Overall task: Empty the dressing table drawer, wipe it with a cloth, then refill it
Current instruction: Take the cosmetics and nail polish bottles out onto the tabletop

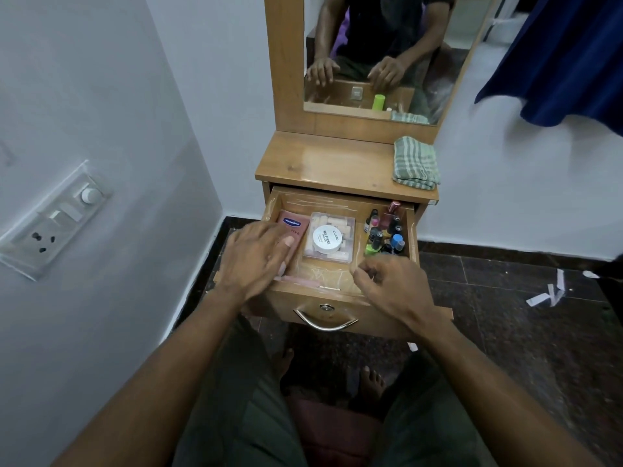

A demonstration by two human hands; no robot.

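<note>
The wooden drawer [337, 293] of the dressing table stands pulled out. At its left lies a pink lotion tube [295, 227], and my left hand [256, 256] rests flat on the tube with fingers extended. In the middle sits a clear plastic box [347, 227] with a round white jar [327, 240] on top. Several nail polish bottles [386, 232] stand at the right. My right hand [391, 284] hovers over the drawer's front right corner, fingers loosely curled and holding nothing. A folded green checked cloth [416, 163] lies on the tabletop at the right.
A mirror [384, 59] rises behind the tabletop [323, 163]. A wall with a switch panel [54, 220] is close on the left. Dark blue fabric [566, 62] hangs at the upper right. Paper scraps [549, 294] lie on the dark floor. My knees are under the drawer.
</note>
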